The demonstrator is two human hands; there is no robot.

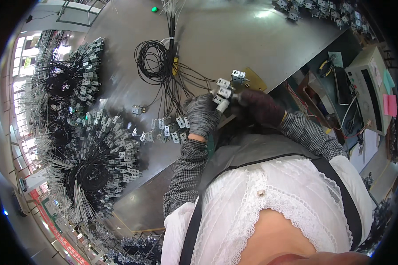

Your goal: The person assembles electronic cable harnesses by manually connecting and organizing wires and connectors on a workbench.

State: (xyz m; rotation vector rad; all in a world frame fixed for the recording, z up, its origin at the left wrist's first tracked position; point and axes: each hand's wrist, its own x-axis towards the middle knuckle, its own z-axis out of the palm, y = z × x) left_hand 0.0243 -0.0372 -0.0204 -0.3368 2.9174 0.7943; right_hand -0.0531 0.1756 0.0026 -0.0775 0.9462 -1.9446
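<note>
Below and right of the looped black cable coil (162, 66) on the smooth counter (234, 39), the knit-gloved left hand (202, 115) clamps its fingers on boxy metal connectors (223, 92) — long axes roughly crosswise, pointing away from the coil — while the blurred, dark-gloved right hand's (262, 108) fingers I cannot tell.

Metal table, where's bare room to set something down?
Widest bare patch of the table: between the coiled cables and far-right metal parts. A narrower one separates the coiled cables from left-side cable bundles. Around the left hand and right hand it's crowded.
</note>
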